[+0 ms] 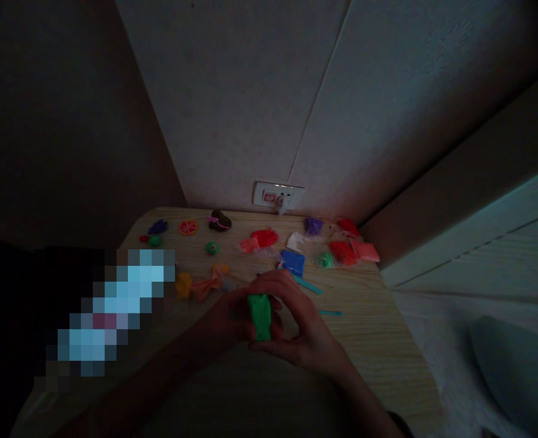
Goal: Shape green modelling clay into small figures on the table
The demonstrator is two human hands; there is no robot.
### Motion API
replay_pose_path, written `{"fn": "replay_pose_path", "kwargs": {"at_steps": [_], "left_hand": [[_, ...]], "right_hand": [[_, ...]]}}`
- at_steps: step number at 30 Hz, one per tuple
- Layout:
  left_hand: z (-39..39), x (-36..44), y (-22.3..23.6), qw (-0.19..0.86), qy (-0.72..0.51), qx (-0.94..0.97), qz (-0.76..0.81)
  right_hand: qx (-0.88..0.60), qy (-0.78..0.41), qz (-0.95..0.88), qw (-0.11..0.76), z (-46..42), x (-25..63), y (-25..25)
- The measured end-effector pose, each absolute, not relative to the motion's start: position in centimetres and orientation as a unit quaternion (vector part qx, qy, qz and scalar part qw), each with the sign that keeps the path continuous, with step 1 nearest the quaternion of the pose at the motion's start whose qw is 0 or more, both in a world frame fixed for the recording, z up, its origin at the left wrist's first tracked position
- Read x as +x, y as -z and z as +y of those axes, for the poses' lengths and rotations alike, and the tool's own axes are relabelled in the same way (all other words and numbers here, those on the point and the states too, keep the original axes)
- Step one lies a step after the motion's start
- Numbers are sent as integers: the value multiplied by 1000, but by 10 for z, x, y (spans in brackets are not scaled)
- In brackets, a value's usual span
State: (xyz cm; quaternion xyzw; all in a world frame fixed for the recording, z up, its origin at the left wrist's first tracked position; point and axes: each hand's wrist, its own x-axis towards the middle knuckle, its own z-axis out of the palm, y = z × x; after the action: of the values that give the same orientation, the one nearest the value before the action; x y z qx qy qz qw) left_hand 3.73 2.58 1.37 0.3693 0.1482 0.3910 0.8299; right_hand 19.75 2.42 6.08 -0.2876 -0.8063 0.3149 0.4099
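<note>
Between my two hands, above the front middle of the wooden table, is a green block of modelling clay (pixel 260 317). My left hand (pixel 232 313) grips it from the left, its fingers partly hidden behind the clay. My right hand (pixel 299 316) curves round it, fingers over the top and thumb at the lower edge. Just beyond my hands lie a blue clay packet (pixel 293 263) and a light-blue modelling tool (pixel 309 285). A second thin blue tool (pixel 330 312) rests right of my right hand. Orange clay in a wrapper (pixel 207 285) lies beyond my left hand.
Small clay shapes stand at the back left, among them a red-and-orange disc (pixel 188 227), a brown piece (pixel 220 221) and a green ball (pixel 212 247). Red clay packets (pixel 343 252) lie back right. A wall socket (pixel 278 194) with a plug sits behind the table (pixel 369 328). A bright pixelated patch covers the left.
</note>
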Motion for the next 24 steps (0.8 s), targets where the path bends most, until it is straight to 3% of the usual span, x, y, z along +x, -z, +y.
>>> {"fn": "replay_pose_path", "kwargs": {"at_steps": [24], "left_hand": [[37, 36, -24, 746, -408, 439, 291]], "right_hand": [[-346, -180, -822, 414, 30, 200, -55]]}}
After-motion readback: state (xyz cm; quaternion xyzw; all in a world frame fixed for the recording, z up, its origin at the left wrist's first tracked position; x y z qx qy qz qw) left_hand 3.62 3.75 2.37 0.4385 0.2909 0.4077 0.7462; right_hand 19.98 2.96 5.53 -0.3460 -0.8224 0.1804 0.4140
